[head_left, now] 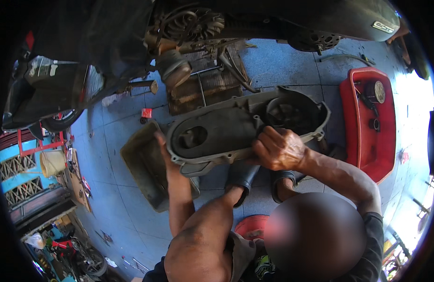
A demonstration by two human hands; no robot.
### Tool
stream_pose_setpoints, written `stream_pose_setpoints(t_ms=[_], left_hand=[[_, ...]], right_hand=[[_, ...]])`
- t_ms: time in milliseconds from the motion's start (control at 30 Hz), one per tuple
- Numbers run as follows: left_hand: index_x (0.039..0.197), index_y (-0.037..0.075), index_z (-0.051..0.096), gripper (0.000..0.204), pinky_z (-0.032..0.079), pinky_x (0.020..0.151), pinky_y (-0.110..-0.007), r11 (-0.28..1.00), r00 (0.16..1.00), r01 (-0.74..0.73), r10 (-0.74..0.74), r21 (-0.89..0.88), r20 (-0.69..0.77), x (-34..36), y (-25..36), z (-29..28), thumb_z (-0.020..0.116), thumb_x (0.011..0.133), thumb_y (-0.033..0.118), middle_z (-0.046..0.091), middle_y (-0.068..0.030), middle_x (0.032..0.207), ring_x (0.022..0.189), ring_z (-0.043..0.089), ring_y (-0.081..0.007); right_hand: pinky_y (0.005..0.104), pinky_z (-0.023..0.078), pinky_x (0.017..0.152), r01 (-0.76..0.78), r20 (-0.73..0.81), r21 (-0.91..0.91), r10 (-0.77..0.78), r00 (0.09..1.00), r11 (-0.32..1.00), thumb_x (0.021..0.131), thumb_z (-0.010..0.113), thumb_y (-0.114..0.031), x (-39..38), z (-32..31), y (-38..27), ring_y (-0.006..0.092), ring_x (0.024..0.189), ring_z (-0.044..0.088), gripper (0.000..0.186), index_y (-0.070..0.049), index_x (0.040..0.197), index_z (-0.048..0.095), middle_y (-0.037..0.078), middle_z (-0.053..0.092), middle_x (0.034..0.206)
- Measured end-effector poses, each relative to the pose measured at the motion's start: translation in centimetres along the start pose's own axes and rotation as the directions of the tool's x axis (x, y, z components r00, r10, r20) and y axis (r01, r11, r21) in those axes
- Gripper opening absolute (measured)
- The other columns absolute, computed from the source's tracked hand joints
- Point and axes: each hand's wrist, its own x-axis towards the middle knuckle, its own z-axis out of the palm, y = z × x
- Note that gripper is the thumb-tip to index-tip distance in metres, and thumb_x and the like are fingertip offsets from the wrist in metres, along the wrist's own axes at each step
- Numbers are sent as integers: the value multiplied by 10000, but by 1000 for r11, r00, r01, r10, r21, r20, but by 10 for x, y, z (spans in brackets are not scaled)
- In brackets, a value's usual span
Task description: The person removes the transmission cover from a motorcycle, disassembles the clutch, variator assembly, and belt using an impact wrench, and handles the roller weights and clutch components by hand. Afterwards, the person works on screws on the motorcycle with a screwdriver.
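Note:
I hold a long grey metal casing (228, 129), with an oval opening at its left end and a round recess at its right. My left hand (169, 157) grips its left end from the outside; some fingers are hidden behind it. My right hand (280, 148) is closed at the casing’s near middle, knuckles up, fingertips out of sight. Below the casing’s left end lies a dull olive tray (144, 162). Behind it are a worn wooden board (205, 91) and exposed parts of a scooter engine (174, 68) with a finned fan (191, 26).
A red tub (367, 141) with tools and parts stands at the right. A hose (344, 58) lies at the back, a small red box (146, 113) on the tiled floor. A bucket (52, 162) and motorbike (85, 256) are at left; a red container (247, 223) sits between my legs.

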Motion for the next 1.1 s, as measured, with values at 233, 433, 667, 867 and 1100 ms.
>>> stream_pose_setpoints(t_ms=[233, 433, 667, 867, 1100], left_hand=[[1229, -12, 528, 548, 468, 921, -366, 935, 983, -143, 172, 324, -62, -61, 63, 38, 574, 801, 327, 593, -152, 1189, 1046, 587, -252], [1229, -24, 501, 638, 483, 887, -351, 932, 974, -163, 205, 325, -101, -63, 55, 63, 646, 718, 329, 595, -139, 1125, 996, 601, -251], [1228, -31, 492, 678, 488, 865, -355, 887, 970, -203, 240, 415, -36, -55, 58, 46, 663, 691, 344, 591, -153, 1124, 1000, 597, -256], [1245, -49, 477, 685, 482, 879, -355, 900, 965, -169, 234, 402, -117, -50, 60, 27, 638, 701, 334, 582, -162, 1150, 1023, 591, -267], [1233, -49, 513, 608, 481, 882, -327, 909, 961, -151, 227, 390, -158, -44, 70, 14, 631, 724, 262, 610, -139, 1103, 1003, 603, -236]], right_hand=[[272, 429, 372, -65, -123, 165, 86, 989, 984, 618, 628, -168, 17, 50, -48, 154, 626, 514, 191, -58, 715, 505, 21, 463, 633], [280, 435, 351, -75, -130, 193, 101, 986, 978, 625, 619, -137, 17, 87, -57, 154, 641, 533, 165, -55, 728, 519, 20, 470, 633], [318, 484, 431, -76, -30, 345, 92, 995, 935, 768, 666, -223, 3, 76, -46, 195, 663, 573, 211, -53, 760, 541, 46, 513, 672], [431, 466, 822, -868, -91, 224, 897, 433, 442, 856, 636, -413, -48, 95, 50, 358, 916, 598, 433, 11, 944, 628, 222, 627, 922], [337, 451, 784, -667, 726, 507, 687, -10, -545, 897, 579, -475, -97, 137, 78, 208, 923, 558, 554, -14, 1202, 592, 63, 617, 1075]])
